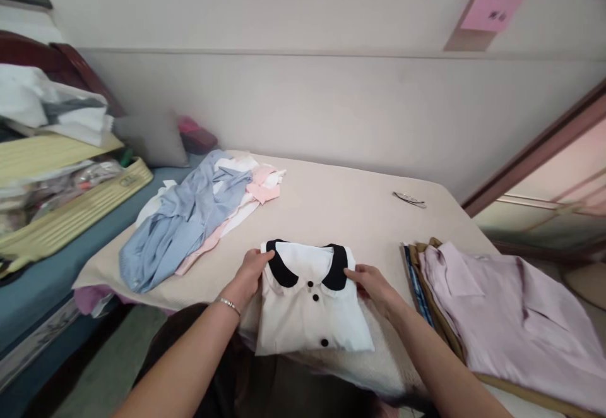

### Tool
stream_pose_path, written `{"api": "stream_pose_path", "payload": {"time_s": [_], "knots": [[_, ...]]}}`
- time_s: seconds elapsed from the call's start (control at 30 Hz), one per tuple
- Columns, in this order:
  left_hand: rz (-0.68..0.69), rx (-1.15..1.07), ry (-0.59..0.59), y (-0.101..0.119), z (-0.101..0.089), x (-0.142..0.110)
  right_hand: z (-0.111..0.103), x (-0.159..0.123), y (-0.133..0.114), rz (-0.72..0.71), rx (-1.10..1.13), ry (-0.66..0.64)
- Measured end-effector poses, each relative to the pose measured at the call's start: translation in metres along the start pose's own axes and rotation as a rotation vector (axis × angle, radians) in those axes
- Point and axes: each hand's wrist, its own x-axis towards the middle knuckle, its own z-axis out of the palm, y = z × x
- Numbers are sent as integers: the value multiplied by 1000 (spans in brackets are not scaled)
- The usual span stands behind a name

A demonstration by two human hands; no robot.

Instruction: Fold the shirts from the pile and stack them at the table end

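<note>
A white blouse point(296, 320) with a black collar and dark buttons is folded into a rough rectangle at the table's front edge, collar toward the wall. My left hand point(253, 273) pinches its left shoulder beside the collar, thumb on top. At the opposite shoulder my right hand point(372, 285) grips the cloth the same way, its fingers partly hidden underneath. The lower end of the blouse hangs slightly over the edge.
Loose clothes with a blue knit garment point(189, 216) lie heaped at left. Folded clothes topped by a pale pink shirt point(516, 317) are stacked at right. A small metal tool point(409, 200) rests near the back right. A yellow basket point(95, 206) stands far left.
</note>
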Motion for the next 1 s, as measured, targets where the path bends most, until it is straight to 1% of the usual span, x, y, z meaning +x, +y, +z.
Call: {"api": "stream_pose_path", "payload": {"time_s": [0.07,0.1,0.17,0.2,0.23,0.27,0.33,0.37,0.4,0.43,0.47,0.5,0.53,0.57,0.6,0.63,0.67,0.7,0.73,0.8,0.87,0.93,1.0], "knots": [[64,65,-17,7,10,15,7,6,-5,-54,93,39],[136,136,-24,10,14,22,8,9,-4,-109,109,70],[333,331,-29,13,22,35,7,16,1,-236,71,149],[425,431,-33,14,25,41,3,21,4,-283,9,188],[487,512,-37,15,27,47,-1,25,8,-308,-79,225],[507,567,-37,16,28,52,-5,30,10,-311,-191,256],[479,647,-11,19,30,59,-14,35,10,-267,-452,304],[462,695,21,22,30,60,-16,35,8,-233,-589,333],[469,754,69,24,29,57,-16,32,4,-213,-722,372],[514,818,126,25,29,50,-14,27,0,-222,-846,424],[600,872,183,24,30,40,-10,19,-4,-269,-960,480],[721,916,228,21,31,27,-3,10,-8,-355,-1057,535],[862,949,245,15,34,11,6,0,-9,-473,-1130,578],[997,962,230,7,37,-6,17,-10,-8,-605,-1180,591],[1109,997,161,-4,41,-22,28,-19,-4,-722,-1205,577],[1187,1064,66,-17,46,-36,40,-25,3,-812,-1223,536],[1229,1149,-35,-30,50,-46,51,-29,11,-860,-1246,477],[1239,1232,-106,-42,53,-53,60,-30,22,-867,-1271,415],[1224,1299,-136,-53,55,-55,68,-30,32,-843,-1293,363],[1160,1398,-146,-69,56,-52,76,-24,50,-764,-1325,270],[1102,1448,-127,-78,54,-44,77,-18,60,-714,-1336,201],[1083,1470,-128,-78,51,-38,75,-15,62,-694,-1333,165],[1096,1467,-133,-73,49,-35,71,-14,58,-689,-1318,153]]}}
